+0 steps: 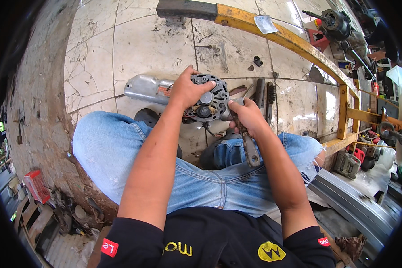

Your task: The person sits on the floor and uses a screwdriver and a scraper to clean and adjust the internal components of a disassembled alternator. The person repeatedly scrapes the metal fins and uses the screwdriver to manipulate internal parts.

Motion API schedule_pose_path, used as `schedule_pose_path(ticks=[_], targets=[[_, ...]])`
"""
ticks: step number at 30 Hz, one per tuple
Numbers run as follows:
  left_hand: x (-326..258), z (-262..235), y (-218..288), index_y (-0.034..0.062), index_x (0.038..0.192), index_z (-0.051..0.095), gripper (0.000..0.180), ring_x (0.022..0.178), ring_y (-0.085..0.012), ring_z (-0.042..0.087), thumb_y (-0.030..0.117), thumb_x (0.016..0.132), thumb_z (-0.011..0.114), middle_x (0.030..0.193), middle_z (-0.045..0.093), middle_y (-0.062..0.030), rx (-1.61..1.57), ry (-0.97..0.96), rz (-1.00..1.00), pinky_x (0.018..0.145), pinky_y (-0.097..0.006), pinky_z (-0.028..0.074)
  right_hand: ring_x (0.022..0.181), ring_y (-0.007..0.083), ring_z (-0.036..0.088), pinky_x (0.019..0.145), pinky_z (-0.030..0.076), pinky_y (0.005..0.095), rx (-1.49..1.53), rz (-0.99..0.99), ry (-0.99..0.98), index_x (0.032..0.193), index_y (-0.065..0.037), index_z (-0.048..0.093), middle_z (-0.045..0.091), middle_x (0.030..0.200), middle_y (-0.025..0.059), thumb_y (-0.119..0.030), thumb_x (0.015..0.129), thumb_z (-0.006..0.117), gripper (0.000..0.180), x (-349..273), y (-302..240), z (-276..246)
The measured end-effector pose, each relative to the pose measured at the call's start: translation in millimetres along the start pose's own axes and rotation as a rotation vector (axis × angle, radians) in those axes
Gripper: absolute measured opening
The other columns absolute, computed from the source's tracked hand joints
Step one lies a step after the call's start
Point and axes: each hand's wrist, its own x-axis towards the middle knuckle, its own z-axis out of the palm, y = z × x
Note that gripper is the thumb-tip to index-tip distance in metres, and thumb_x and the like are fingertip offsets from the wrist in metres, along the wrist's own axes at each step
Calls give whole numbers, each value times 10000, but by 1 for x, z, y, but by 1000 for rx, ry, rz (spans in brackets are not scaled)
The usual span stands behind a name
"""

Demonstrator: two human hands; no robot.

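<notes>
Left hand (188, 91) clamped over the top of the alternator (208, 103), steadying it above the knees near centre. Right hand (246, 117) closed round a wrench (248, 143), jaw end against the alternator's three-o'clock side, handle trailing toward five o'clock. Judged mid-job: housing intact, fastener apparently not yet out. Silver casing (145, 88) at nine o'clock, wire brush (270, 100) just beside at two o'clock, yellow frame (299, 44) beyond. Open tile floor (147, 44) toward twelve; swing room tight against the thighs.

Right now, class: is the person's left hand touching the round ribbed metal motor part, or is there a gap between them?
Touching. The head view shows the left hand with fingers draped over the motor part's upper rim, no gap visible.
</notes>
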Motion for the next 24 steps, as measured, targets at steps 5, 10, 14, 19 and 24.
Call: schedule_pose_path(ticks=[5,10,14,19,24], targets=[[-1,2,0,-58,1289,572,820,1121,-246,645,426,709,892,1249,665,-184,7,33,10,1002,-337,482,555,177,629,400,488,332,26,-20,30,1099,30,488,642,826,132,-242,982,625,325,3,0,2],[-1,1,-3,-57,1277,583,811,1121,-239,644,432,708,890,1250,662,-202,12,60,34,998,-335,482,549,172,624,402,488,327,41,-27,30,1101,21,494,644,841,121,-238,981,625,314,2,3,5],[-2,1,-2,-63,1323,560,861,1097,-227,650,431,703,894,1207,679,-200,-1,52,30,976,-332,492,554,170,626,407,491,324,43,-18,26,1112,25,491,644,839,122,-234,981,623,319,2,1,3],[-1,1,-4,-67,1317,563,857,1094,-226,650,413,695,904,1184,687,-193,-53,25,27,963,-334,501,554,180,633,406,492,328,28,-40,19,1115,47,484,642,839,133,-233,982,623,340,5,1,2],[-1,0,2,-54,1293,583,819,1083,-228,658,389,688,913,1219,683,-179,25,27,24,958,-334,507,534,187,628,400,491,334,-1,28,1,1100,42,501,642,840,130,-239,977,629,332,4,1,-2]])
